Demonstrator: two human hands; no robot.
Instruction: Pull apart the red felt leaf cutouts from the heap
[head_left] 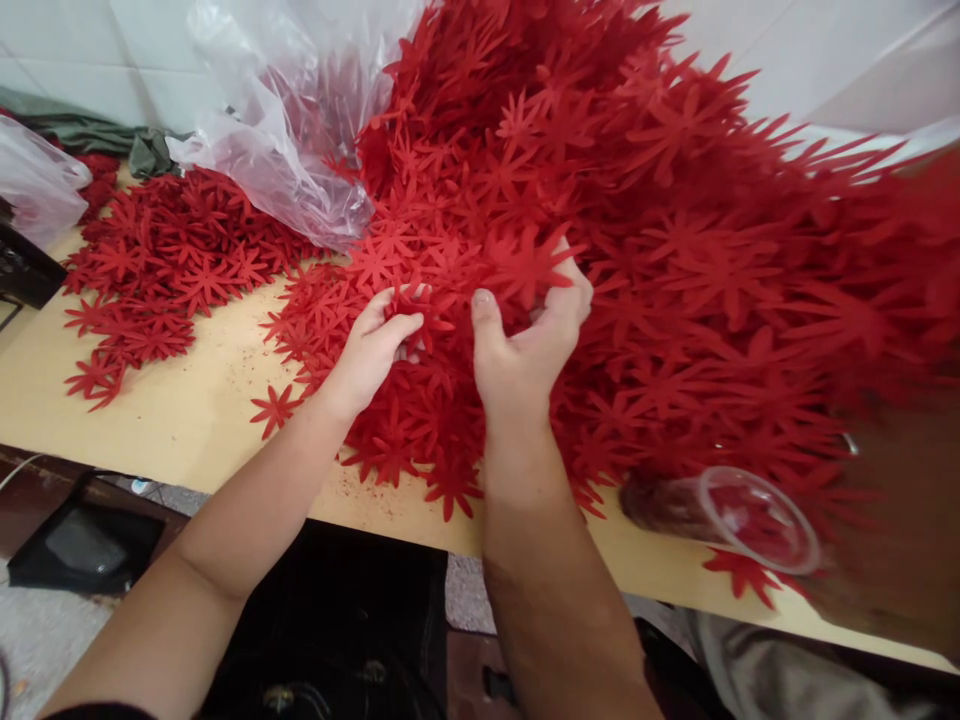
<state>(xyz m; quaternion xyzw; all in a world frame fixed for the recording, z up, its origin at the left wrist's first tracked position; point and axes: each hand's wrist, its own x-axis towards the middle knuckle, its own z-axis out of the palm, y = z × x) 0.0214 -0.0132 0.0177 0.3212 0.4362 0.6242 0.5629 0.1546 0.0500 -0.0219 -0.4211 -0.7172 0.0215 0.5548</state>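
Red flower-shaped cutouts with thin petals (pixel 442 210) lie in a big heap in front of me. My left hand (pixel 379 340) is at the near side of the heap, thumb and fingers closed around a small red flower cutout (pixel 431 308); some of its fingertips are hidden. Just to its right, my right hand (pixel 534 335) reaches over the heap, its thumb well apart from its curved fingers. A slightly blurred red flower cutout (pixel 525 265) overlaps those fingers; whether they grip it is not clear. The two hands are apart.
A clear plastic bag (pixel 292 150) stands behind the heap. A smaller pile of darker red cutouts (pixel 187 240) lies to the left on the wooden table (pixel 217 370). At right, a clear plastic cup (pixel 757 520) lies tipped near the edge beside a brown surface (pixel 892 530).
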